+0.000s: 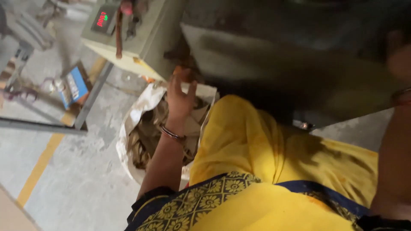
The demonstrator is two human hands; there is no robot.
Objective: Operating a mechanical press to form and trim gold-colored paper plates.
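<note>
Left hand (180,96) raised over a white sack (135,117) stuffed with brown scrap pieces (147,134), fingers (192,89) loosely curled and pressed up to the lower edge of a dark machine body (274,60), tips just at a small orange bit (182,70) there; hard to tell whether anything is truly gripped, since blur smears the fingertips. Thin bangles (172,134) around that wrist. Right hand (400,55) barely in view at the far right edge, up against the same dark body, too blurred and cropped to tell whether clenched or released. Likely trouble: fingers pinched or scraped where the machine's underside meets the sack mouth, caused by reaching in close without a clear sight line; bangles or the loose yellow cloth (239,137) draped over the knee snagging on the metal edge; scrap missing the sack and landing on the concrete floor (77,171), the sack's rim being slumped and folded. Around: a pale green control box (141,38) with a small red-lit display (102,19) up left, on a grey metal frame (92,96); a blue-and-white carton (73,87) beneath; a yellow floor stripe (40,164). In the way: the machine's overhang and the raised knee, crowding the sack's opening from the right.
</note>
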